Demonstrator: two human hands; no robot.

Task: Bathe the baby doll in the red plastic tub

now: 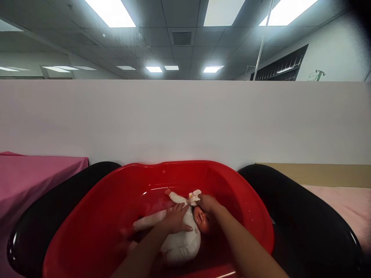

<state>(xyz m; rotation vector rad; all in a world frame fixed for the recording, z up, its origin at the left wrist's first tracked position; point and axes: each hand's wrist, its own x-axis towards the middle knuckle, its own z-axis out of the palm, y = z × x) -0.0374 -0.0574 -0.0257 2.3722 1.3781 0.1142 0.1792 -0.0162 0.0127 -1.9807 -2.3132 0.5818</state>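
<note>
A baby doll (185, 224) in a white bodysuit lies on its back in a red tub (95, 208), partly in water, with its head to the right and its legs to the left. My left hand (175, 220) rests flat on the doll's torso, fingers spread. At the doll's head (200, 218), my right hand (207, 203) pinches a small white cloth (194, 197) with a faint print. That hand hides the upper part of the head. One doll arm stretches out toward the tub's far wall. The feet are blurred under the water.
Black rounded tub supports (58, 193) flank the red basin on both sides. A pink-covered surface (43, 170) stands at the left, and a pale pink one (342, 200) at the right. A white partition (185, 119) rises directly behind the tub.
</note>
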